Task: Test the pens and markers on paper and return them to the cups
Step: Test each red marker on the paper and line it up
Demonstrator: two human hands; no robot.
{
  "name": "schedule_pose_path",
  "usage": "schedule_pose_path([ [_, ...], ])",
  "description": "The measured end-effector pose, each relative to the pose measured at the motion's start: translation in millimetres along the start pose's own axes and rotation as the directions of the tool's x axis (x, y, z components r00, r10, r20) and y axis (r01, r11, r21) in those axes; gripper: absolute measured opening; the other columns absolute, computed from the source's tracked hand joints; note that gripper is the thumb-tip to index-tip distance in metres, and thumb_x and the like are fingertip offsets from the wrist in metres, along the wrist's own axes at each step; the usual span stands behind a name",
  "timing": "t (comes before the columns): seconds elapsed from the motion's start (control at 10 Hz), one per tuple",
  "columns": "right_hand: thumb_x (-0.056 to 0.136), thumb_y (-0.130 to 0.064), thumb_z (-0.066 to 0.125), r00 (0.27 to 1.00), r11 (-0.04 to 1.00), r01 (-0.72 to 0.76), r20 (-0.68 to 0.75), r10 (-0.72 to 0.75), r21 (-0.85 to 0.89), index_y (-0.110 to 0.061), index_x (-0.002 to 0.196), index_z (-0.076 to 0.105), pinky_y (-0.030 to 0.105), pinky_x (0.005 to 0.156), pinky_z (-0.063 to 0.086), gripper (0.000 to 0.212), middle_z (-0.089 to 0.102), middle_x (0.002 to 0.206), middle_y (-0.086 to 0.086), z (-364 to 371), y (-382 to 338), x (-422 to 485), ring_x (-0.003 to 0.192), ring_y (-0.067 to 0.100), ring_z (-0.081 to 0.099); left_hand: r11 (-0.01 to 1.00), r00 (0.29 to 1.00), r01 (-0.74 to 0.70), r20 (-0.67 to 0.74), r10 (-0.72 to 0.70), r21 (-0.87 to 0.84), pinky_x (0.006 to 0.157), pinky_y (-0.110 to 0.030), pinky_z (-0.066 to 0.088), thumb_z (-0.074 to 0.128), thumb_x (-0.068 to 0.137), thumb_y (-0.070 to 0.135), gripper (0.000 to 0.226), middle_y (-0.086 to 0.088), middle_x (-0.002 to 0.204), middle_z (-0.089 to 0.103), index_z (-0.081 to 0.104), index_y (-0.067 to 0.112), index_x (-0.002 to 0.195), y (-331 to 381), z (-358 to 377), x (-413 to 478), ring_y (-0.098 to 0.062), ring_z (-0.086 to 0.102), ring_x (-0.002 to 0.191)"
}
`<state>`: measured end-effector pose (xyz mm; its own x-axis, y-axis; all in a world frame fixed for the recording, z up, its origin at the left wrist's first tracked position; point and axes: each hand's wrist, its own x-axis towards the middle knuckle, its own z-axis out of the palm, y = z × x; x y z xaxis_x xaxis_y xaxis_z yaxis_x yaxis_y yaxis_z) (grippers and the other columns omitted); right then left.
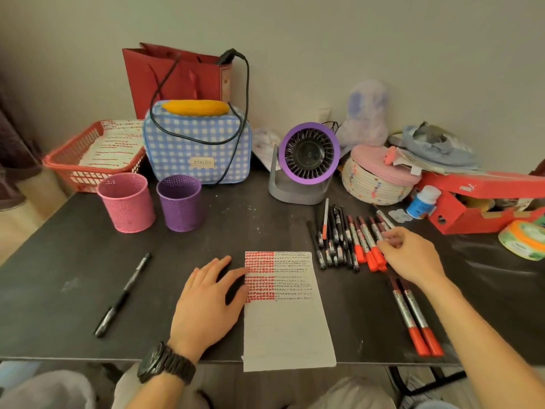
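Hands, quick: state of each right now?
Left hand: open, flat on the table, fingertips at the edge of the paper.
Right hand: fingers curled, pinching a red marker from the row.

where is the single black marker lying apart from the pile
In the head view, the black marker lies diagonally on the dark table, on the person's left side, left of the left hand and nearer the camera than the pink mesh cup.
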<state>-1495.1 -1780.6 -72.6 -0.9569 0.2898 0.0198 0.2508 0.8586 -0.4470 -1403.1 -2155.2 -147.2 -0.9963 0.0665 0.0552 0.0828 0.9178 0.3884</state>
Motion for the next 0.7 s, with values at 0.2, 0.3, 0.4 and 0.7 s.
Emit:
schedule_pose_path([
  [0.2, 0.092, -0.054, 0.058, 0.991, 0.960, -0.041, 0.111, 0.074, -0.279, -0.027, 0.114, 0.060, 0.038, 0.083, 0.049, 0.035, 0.067, 0.117, 0.009, 13, -21, 21, 0.109, 0.035, 0.064, 1.000, 1.000, 0.005, 0.003, -0.005, 0.007, 0.124, -0.038, 0.007, 0.028, 0.096, 0.068, 0.054, 0.016, 0.164, 0.024, 0.036, 0.053, 0.147, -1, 1, 0, -0.011, 0.015, 0.153],
  [0.3, 0.092, -0.052, 0.061, 0.988, 0.954, -0.055, 0.124, 0.096, -0.296, -0.028, 0.103, 0.058, 0.037, 0.082, 0.049, 0.027, 0.067, 0.117, 0.011, 17, -23, 25, 0.109, 0.035, 0.063, 1.000, 1.000, 0.008, -0.001, -0.008, -0.009, 0.123, -0.039, 0.005, 0.030, 0.097, 0.067, 0.053, 0.016, 0.164, 0.024, 0.036, 0.053, 0.148, -1, 0, 1, -0.011, 0.013, 0.154],
  [0.4, 0.093, -0.051, 0.060, 0.986, 0.952, -0.049, 0.137, 0.095, -0.303, -0.026, 0.108, 0.063, 0.038, 0.084, 0.050, 0.030, 0.067, 0.117, 0.011, 14, -22, 28, 0.110, 0.036, 0.063, 1.000, 1.000, 0.008, -0.003, -0.008, -0.003, 0.123, -0.038, 0.004, 0.030, 0.098, 0.067, 0.053, 0.016, 0.164, 0.023, 0.035, 0.053, 0.148, -1, -1, 1, -0.011, 0.013, 0.154],
  [0.7, 0.095, -0.038, 0.066, 0.999, 0.927, 0.021, -0.039, -0.007, 0.375, -0.026, 0.097, 0.061, 0.030, 0.062, 0.050, 0.013, 0.069, 0.086, -0.010, 12, -28, -8, 0.068, 0.008, 0.063, 1.000, 1.000, -0.006, -0.024, 0.005, -0.020, 0.123, -0.039, 0.005, 0.032, 0.095, 0.069, 0.054, 0.016, 0.163, 0.027, 0.039, 0.052, 0.146, -4, 3, 3, -0.012, 0.016, 0.153],
])
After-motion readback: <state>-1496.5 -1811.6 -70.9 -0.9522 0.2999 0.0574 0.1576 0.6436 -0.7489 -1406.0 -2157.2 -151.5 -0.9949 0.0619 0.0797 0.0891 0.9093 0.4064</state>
